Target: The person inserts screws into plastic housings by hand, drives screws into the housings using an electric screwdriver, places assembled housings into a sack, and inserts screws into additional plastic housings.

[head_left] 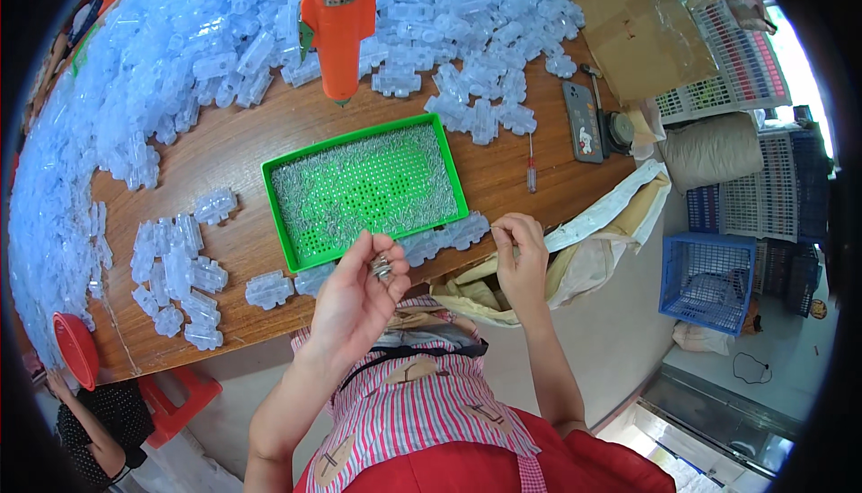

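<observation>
My left hand (359,288) is palm up near the front rim of a green perforated tray (277,215), its fingers curled round several small metal screws (382,267). Many more such screws (310,179) lie spread inside the tray. To the right, the thumb and fingertips of my right hand (521,250) are pinched together; whatever they hold is too small to make out. Just left of those fingertips, a clear bluish plastic part (469,231) ends a row along the table's front edge, partly hidden by the tray and my left hand. An orange electric screwdriver (337,30) hangs beyond the tray.
A huge heap of clear plastic parts (215,35) covers the far and left table (220,250). A small screwdriver (532,170), a phone (582,120) and a cardboard box (637,26) are at right. An open sack (575,264) hangs at the front edge. Another person (99,430) sits lower left.
</observation>
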`<state>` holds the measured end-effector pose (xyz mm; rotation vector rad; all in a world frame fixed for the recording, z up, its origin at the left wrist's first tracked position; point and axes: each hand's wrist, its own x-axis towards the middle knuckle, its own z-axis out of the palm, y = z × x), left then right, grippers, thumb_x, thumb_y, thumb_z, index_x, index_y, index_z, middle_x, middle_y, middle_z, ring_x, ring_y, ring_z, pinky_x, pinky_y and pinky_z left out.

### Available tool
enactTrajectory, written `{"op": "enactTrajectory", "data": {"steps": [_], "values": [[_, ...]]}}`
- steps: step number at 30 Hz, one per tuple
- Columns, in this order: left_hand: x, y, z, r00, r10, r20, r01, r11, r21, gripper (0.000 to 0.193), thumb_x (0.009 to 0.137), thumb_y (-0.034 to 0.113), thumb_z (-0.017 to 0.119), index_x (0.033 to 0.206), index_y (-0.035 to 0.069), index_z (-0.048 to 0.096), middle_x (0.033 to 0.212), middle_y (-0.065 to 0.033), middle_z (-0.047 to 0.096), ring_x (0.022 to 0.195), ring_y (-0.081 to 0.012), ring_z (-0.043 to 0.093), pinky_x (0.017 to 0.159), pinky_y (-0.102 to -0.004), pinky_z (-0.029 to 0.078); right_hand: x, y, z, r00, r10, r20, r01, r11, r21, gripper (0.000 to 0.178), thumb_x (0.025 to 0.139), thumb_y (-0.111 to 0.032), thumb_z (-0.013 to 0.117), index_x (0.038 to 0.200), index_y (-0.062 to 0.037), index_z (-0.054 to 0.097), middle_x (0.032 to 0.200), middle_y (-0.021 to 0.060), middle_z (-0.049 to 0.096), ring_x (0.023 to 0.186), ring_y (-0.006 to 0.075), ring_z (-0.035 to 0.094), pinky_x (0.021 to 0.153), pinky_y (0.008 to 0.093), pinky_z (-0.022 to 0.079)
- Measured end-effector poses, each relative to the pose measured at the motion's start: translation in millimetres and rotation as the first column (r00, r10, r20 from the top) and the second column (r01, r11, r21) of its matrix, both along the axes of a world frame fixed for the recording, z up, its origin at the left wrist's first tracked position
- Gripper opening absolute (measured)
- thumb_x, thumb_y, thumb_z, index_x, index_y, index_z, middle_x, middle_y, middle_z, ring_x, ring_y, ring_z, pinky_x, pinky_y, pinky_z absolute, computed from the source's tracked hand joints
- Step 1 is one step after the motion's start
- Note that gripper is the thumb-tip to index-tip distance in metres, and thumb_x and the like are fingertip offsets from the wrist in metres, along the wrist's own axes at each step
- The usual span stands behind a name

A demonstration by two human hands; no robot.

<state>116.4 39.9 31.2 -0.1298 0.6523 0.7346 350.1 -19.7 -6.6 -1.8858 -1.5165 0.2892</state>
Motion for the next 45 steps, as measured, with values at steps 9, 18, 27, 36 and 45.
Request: {"op": "enactTrajectory", "data": {"steps": [9,18,27,36,45], "values": [[11.9,-13.3,-5.7,0.994,-0.093,-0.055,0.088,0.992,-0.095,0.031,0.1,0.024,0.044,0.115,-0.002,0.053,0.115,-0.0143,0.058,0.105,-0.0224,0.059,0.091,-0.0318,0.052,-2.0,0.6,-14.8,0.997,-0.003,0.083,-0.003,0.998,0.063,0.007,0.083,0.002,0.06,0.089,0.0024,0.061,0.093,0.0138,0.062,0.086,0.0298,0.056,0.076,0.0357,0.046],[16.8,-15.7,-2.8,0.991,-0.125,-0.037,0.121,0.988,-0.091,0.037,0.101,0.024,0.04,0.124,-0.004,0.048,0.128,-0.0165,0.053,0.116,-0.024,0.055,0.098,-0.0333,0.049,-2.4,-1.7,-18.2,0.981,0.028,0.192,-0.046,0.995,0.09,0.011,0.079,0.004,0.061,0.09,0.0004,0.062,0.093,0.0121,0.062,0.085,0.03,0.056,0.073,0.0382,0.047],[20.9,-12.4,-4.9,0.991,-0.128,0.05,0.132,0.988,-0.079,0.044,0.102,0.023,0.035,0.132,-0.007,0.041,0.133,-0.0191,0.05,0.122,-0.0262,0.051,0.103,-0.0358,0.045,-18.0,-1.3,6.7,0.99,-0.143,-0.006,0.143,0.987,0.076,0.012,0.085,-0.001,0.06,0.096,-0.0014,0.066,0.093,0.0114,0.063,0.087,0.0275,0.058,0.076,0.0361,0.046],[21.8,-14.7,-8.6,0.984,-0.112,0.137,0.115,0.993,-0.012,0.046,0.102,0.027,0.034,0.135,-0.005,0.04,0.132,-0.0152,0.051,0.117,-0.0198,0.054,0.102,-0.0351,0.045,-58.9,4.9,48.6,0.967,0.251,0.045,-0.254,0.965,0.065,0.015,0.076,-0.012,0.07,0.091,-0.0104,0.067,0.094,0.0025,0.058,0.087,0.0224,0.051,0.077,0.0362,0.039],[22.2,-17.7,-4.0,0.98,-0.18,-0.085,0.192,0.97,0.149,0.046,0.101,0.029,0.037,0.135,-0.002,0.043,0.136,-0.01,0.049,0.12,-0.0175,0.051,0.101,-0.0315,0.043,-75.4,8.5,49.8,0.989,0.142,-0.051,-0.144,0.989,-0.029,0.013,0.074,-0.012,0.073,0.085,-0.0073,0.067,0.095,0.0048,0.056,0.091,0.0237,0.05,0.078,0.0368,0.04]]}}
